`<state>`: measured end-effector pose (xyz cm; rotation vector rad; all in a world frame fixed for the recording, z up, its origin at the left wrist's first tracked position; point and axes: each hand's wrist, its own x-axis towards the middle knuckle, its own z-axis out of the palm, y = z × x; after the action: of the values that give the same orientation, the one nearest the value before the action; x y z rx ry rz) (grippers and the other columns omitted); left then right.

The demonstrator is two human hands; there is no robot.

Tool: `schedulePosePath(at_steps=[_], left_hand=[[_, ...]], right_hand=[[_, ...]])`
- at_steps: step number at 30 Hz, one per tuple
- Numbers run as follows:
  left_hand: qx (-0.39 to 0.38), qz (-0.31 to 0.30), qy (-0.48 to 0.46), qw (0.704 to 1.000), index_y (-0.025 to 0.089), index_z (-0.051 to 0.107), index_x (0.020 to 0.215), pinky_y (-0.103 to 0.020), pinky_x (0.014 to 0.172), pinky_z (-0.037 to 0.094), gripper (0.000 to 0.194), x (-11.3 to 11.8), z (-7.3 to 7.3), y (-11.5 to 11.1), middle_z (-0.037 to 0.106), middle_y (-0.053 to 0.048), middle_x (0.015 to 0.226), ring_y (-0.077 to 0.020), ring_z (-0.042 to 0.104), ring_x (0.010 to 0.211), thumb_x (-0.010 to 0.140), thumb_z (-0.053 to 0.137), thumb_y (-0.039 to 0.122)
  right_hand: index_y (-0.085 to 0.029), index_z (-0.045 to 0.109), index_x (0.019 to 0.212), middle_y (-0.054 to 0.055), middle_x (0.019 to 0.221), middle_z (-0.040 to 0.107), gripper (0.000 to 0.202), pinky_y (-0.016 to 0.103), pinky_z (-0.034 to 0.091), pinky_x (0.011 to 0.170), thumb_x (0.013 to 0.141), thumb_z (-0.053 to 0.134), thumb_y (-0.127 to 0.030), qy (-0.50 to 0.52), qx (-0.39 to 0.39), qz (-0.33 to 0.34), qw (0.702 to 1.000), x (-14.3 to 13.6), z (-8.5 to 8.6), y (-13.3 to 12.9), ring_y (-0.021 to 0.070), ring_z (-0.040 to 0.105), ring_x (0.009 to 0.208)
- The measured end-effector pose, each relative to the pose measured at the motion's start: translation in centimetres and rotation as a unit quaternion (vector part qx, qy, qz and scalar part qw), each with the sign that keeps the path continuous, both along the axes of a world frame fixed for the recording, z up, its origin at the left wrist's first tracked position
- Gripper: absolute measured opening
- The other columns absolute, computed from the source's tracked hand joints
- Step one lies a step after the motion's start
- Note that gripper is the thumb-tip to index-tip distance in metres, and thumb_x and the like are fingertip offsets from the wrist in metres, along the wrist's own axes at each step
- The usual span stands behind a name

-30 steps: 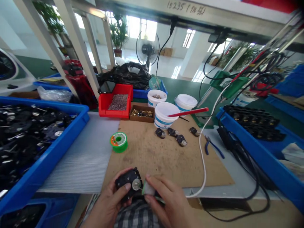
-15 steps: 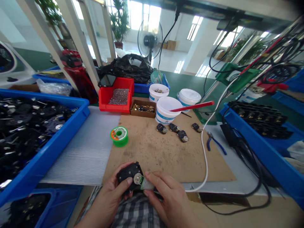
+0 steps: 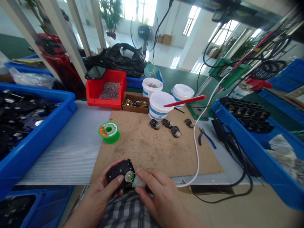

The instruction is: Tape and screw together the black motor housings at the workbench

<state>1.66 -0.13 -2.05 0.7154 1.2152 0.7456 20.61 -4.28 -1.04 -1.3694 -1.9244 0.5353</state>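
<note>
My left hand [image 3: 104, 185] is wrapped round a black plastic housing [image 3: 117, 173], thumb on its upper face, just above my lap at the table's front edge. A round silvery metal disc [image 3: 129, 176] sits at the housing's right end. Between its thumb and fingers, my right hand [image 3: 159, 191] grips a whitish piece with a green edge [image 3: 138, 181], held close against the disc; its exact kind is unclear. A white cord [image 3: 197, 152] runs down to the table edge beside my right hand; I cannot tell whether it joins the held piece.
Small black units [image 3: 175, 131] lie on the cardboard [image 3: 133, 142], near a green solder-wire spool [image 3: 109, 133]. Behind are a red bin [image 3: 106, 103], a brass-parts box [image 3: 135, 108] and white tubs [image 3: 159, 110]. Blue-handled pliers [image 3: 207, 138] lie right. Blue crates [image 3: 64, 109] flank the table.
The whole view has shifted, so the table and hands appear further left and slightly higher. Both hands keep their grips, with the whitish piece still against the disc.
</note>
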Motion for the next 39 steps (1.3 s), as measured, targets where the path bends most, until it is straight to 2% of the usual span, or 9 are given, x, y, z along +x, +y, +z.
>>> schedulePosePath(at_steps=[2, 5, 7, 10, 19, 26, 30, 35, 39], left_hand=[[0.007, -0.004, 0.003, 1.000, 0.028, 0.058, 0.123, -0.025, 0.070, 0.052, 0.051, 0.0, 0.0, 0.0, 0.069, -0.003, 0.113, -0.0219, 0.063, 0.096, 0.076, 0.074, 0.042], [0.017, -0.005, 0.017, 1.000, 0.029, 0.058, 0.123, -0.025, 0.077, 0.052, 0.054, 0.2, 0.1, 0.2, 0.070, -0.002, 0.111, -0.0221, 0.064, 0.097, 0.074, 0.076, 0.043], [0.023, -0.009, 0.022, 0.999, 0.029, 0.059, 0.121, -0.025, 0.079, 0.053, 0.054, 0.3, 0.2, 0.2, 0.071, -0.001, 0.108, -0.0221, 0.065, 0.095, 0.072, 0.077, 0.044], [0.040, -0.013, 0.033, 0.999, 0.029, 0.062, 0.118, -0.026, 0.083, 0.052, 0.052, 0.5, 0.4, 0.2, 0.072, -0.001, 0.109, -0.0235, 0.065, 0.099, 0.071, 0.077, 0.044], [0.064, -0.011, 0.063, 0.996, 0.028, 0.066, 0.114, -0.030, 0.085, 0.055, 0.053, 0.6, 0.4, 0.1, 0.073, -0.003, 0.112, -0.0275, 0.065, 0.103, 0.067, 0.078, 0.049], [0.085, 0.012, 0.103, 0.991, 0.036, 0.064, 0.113, -0.034, 0.101, 0.049, 0.049, 0.4, -1.5, -0.1, 0.068, 0.002, 0.122, -0.0296, 0.056, 0.121, 0.069, 0.073, 0.057], [0.075, 0.008, 0.101, 0.992, 0.037, 0.061, 0.115, -0.035, 0.108, 0.043, 0.049, 0.3, -2.4, 0.0, 0.067, 0.003, 0.123, -0.0282, 0.056, 0.121, 0.071, 0.072, 0.057], [0.080, 0.013, 0.101, 0.992, 0.035, 0.061, 0.117, -0.027, 0.099, 0.050, 0.052, 0.1, -2.9, -0.1, 0.069, 0.003, 0.123, -0.0261, 0.059, 0.119, 0.070, 0.073, 0.056], [0.084, 0.016, 0.095, 0.992, 0.033, 0.061, 0.119, -0.029, 0.093, 0.055, 0.053, -0.1, -3.1, 0.2, 0.069, 0.002, 0.124, -0.0273, 0.060, 0.118, 0.072, 0.073, 0.055]], right_hand=[[-0.017, 0.060, 0.120, 0.010, 0.104, 0.070, 0.029, 0.031, 0.054, 0.079, 0.094, 0.051, -0.025, 0.052, -0.022, -0.007, 0.998, 0.1, 0.2, 0.1, 0.0218, 0.067, 0.092], [-0.018, 0.065, 0.102, 0.004, 0.082, 0.070, 0.024, 0.023, 0.049, 0.067, 0.097, 0.044, -0.030, 0.126, -0.138, -0.020, 0.982, 0.1, 0.7, 0.2, 0.0159, 0.067, 0.075], [-0.019, 0.065, 0.088, -0.001, 0.066, 0.065, 0.030, 0.021, 0.043, 0.058, 0.100, 0.041, -0.034, 0.142, -0.213, -0.031, 0.966, 0.1, 0.9, 0.3, 0.0129, 0.062, 0.061], [-0.019, 0.063, 0.081, -0.002, 0.059, 0.062, 0.035, 0.020, 0.038, 0.055, 0.100, 0.041, -0.038, 0.142, -0.258, -0.036, 0.955, 0.0, 0.8, 0.4, 0.0120, 0.059, 0.056], [-0.020, 0.064, 0.082, -0.002, 0.059, 0.061, 0.033, 0.020, 0.037, 0.053, 0.099, 0.040, -0.037, 0.103, -0.250, -0.040, 0.962, -0.2, 0.8, 0.7, 0.0129, 0.058, 0.054], [-0.020, 0.064, 0.081, 0.000, 0.063, 0.063, 0.029, 0.021, 0.038, 0.054, 0.096, 0.042, -0.032, 0.030, -0.229, -0.050, 0.972, -0.4, 0.7, 0.8, 0.0142, 0.061, 0.057], [-0.021, 0.061, 0.079, -0.001, 0.062, 0.061, 0.030, 0.021, 0.036, 0.053, 0.096, 0.040, -0.035, 0.014, -0.223, -0.054, 0.973, -0.5, 0.4, 0.9, 0.0141, 0.059, 0.055], [-0.022, 0.059, 0.078, -0.001, 0.063, 0.061, 0.030, 0.021, 0.035, 0.053, 0.095, 0.039, -0.035, 0.022, -0.232, -0.054, 0.971, -0.5, 0.3, 1.0, 0.0144, 0.059, 0.056], [-0.022, 0.060, 0.078, 0.000, 0.063, 0.062, 0.030, 0.021, 0.036, 0.054, 0.094, 0.038, -0.035, 0.010, -0.240, -0.057, 0.969, -0.6, 0.3, 1.5, 0.0149, 0.061, 0.057]])
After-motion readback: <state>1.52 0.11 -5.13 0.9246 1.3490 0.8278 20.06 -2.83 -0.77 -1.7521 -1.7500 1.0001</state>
